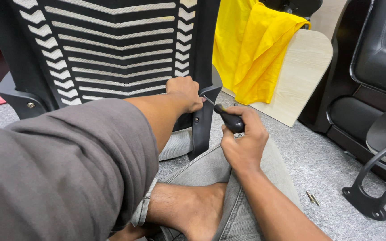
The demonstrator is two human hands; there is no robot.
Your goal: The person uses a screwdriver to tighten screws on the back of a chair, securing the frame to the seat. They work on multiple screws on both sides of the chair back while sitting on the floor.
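Note:
A black slatted chair back (108,49) with white mesh behind it stands upright in front of me. My left hand (185,93) is closed on its right edge, fingers pinched at the tip of a screwdriver. My right hand (243,142) grips the black handle of that screwdriver (228,118), whose thin shaft points up-left to the frame's edge by my left fingers. A screw head (196,119) shows lower on the same black upright. My bent legs and a bare foot (193,207) lie below on the floor.
A yellow cloth (253,49) drapes over a light wooden panel (300,76) leaning behind. A black seat part (371,67) stands at right, a black armrest bracket (371,187) lies on the grey carpet, and loose screws (312,198) lie near it.

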